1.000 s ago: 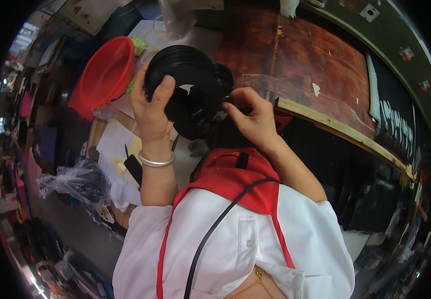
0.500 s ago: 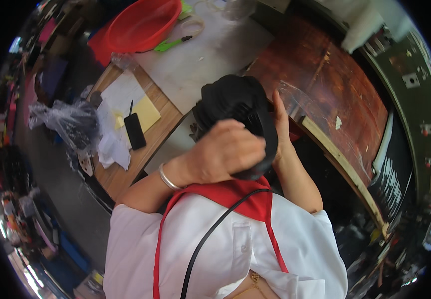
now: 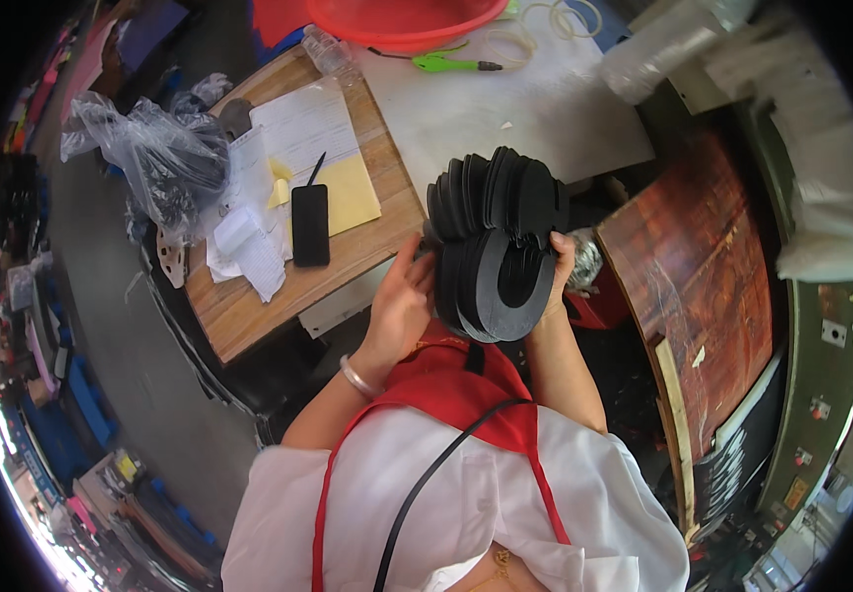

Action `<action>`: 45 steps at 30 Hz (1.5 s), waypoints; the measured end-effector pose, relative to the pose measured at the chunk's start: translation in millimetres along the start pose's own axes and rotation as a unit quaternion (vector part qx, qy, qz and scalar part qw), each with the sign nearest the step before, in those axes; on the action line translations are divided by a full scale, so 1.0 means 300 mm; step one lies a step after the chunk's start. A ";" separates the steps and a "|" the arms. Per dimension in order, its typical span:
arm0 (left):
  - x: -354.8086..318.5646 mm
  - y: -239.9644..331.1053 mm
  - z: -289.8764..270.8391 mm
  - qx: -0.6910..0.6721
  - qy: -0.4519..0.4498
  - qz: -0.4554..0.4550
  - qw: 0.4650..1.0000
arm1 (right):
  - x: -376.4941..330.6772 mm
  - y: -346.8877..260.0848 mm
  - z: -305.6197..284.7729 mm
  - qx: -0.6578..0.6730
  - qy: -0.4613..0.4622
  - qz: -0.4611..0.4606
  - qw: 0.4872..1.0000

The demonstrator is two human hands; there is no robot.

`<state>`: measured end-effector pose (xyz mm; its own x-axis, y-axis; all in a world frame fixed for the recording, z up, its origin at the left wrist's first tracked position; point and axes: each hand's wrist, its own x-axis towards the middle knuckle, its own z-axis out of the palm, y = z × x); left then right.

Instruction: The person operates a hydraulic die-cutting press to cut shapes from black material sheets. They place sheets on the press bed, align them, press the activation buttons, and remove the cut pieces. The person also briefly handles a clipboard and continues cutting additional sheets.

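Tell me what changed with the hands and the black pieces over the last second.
The left hand came off the top of the stack of black flat pieces and now touches its left side. The stack has fanned out, a ring-shaped piece in front. The right hand still holds the stack's right side; the phone lies on the wooden table.

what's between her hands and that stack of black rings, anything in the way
Nothing visible. The left hand presses against the left side of the stack of black rings and the right hand grips its right side, so both touch it directly. The black phone and papers lie apart on the wooden table.
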<state>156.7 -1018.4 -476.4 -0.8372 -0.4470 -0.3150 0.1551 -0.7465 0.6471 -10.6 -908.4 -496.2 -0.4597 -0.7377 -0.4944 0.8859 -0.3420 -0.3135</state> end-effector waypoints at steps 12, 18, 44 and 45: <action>0.520 -0.016 -0.132 -0.064 0.112 0.022 0.991 | 0.413 -0.037 0.048 -0.269 0.050 0.022 0.962; 0.781 -0.068 -0.200 0.101 0.148 0.073 0.981 | 0.714 -0.141 0.062 -0.434 0.075 -0.007 0.898; 0.555 -0.284 0.380 0.321 -0.158 0.314 0.879 | -0.506 0.011 -0.322 -0.595 0.270 -0.296 0.697; 0.492 -0.348 0.474 0.333 -0.193 0.287 0.877 | -0.603 0.018 -0.372 -0.577 0.309 -0.310 0.690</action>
<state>-57.7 -936.5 -491.8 -0.8567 -0.3595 0.3698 0.3753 0.0573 0.9251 70.4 -711.8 -499.0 -0.9822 -0.1477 -0.1157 0.0325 0.4734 -0.8803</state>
